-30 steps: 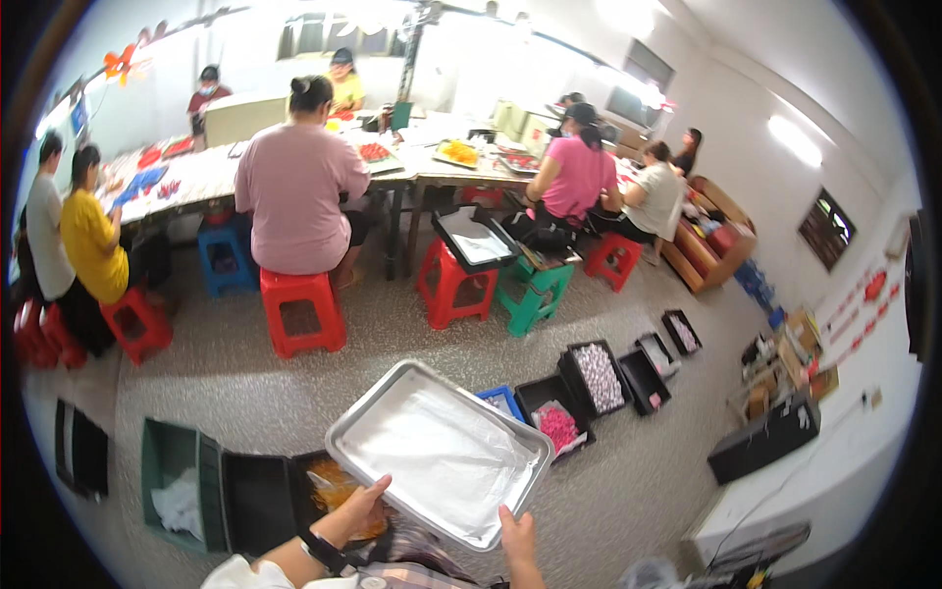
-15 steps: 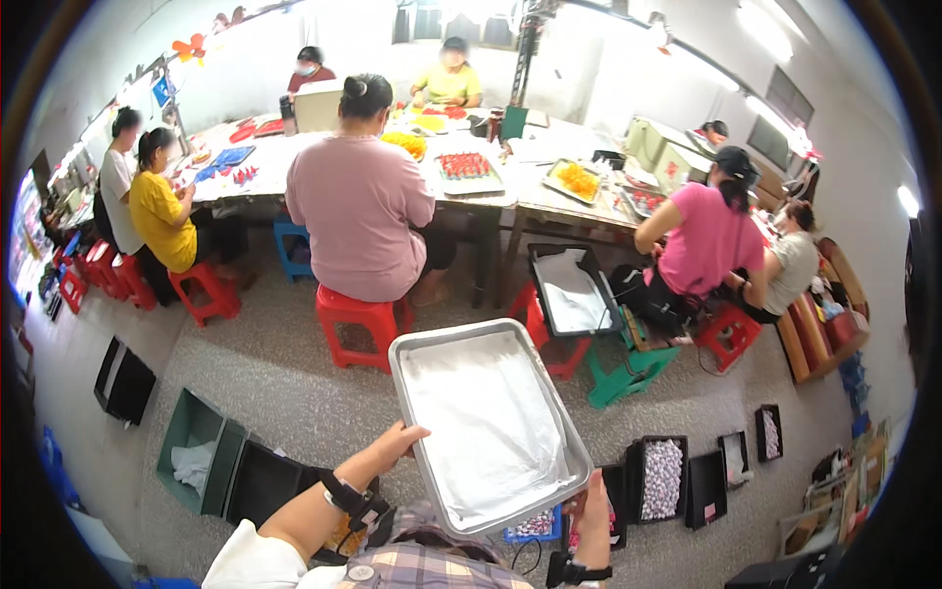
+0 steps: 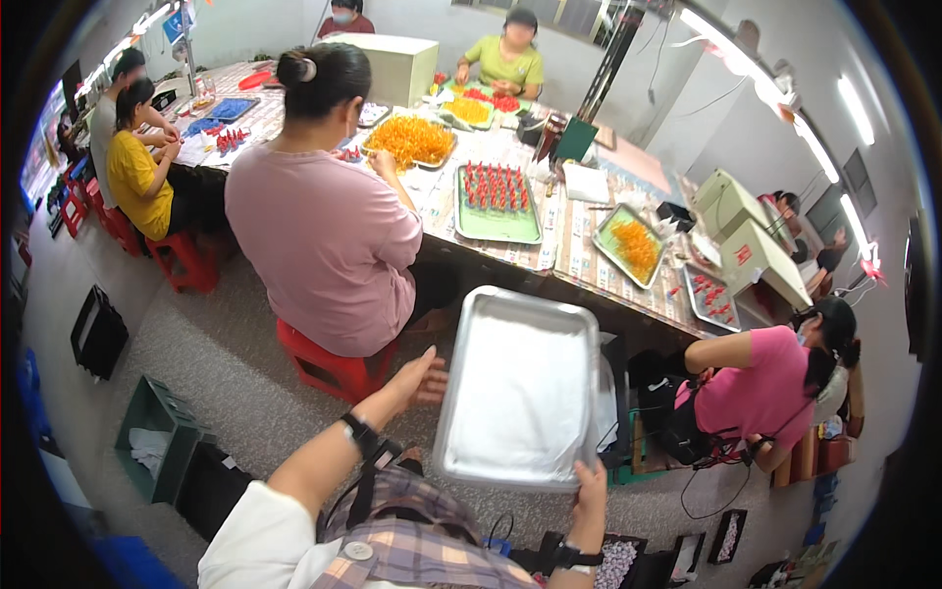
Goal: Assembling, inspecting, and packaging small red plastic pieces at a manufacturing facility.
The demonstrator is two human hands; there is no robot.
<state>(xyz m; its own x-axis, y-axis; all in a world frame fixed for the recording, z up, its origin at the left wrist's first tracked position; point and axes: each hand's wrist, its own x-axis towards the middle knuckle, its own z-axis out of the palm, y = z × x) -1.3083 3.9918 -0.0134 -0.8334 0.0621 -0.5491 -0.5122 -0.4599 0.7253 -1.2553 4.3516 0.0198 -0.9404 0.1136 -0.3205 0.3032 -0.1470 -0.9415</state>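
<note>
right hand (image 3: 590,488) grips metal tray (image 3: 520,388); left hand (image 3: 417,378) open; seated worker (image 3: 329,226) ahead

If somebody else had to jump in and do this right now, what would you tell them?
Right hand grips the near edge of the metal tray, held flat in the air.
Left hand is open beside the tray's left edge, not gripping.
Tray looks bare inside.
It hangs in front of the long table, behind a seated person in pink on a red stool.
Not set down yet.
</note>
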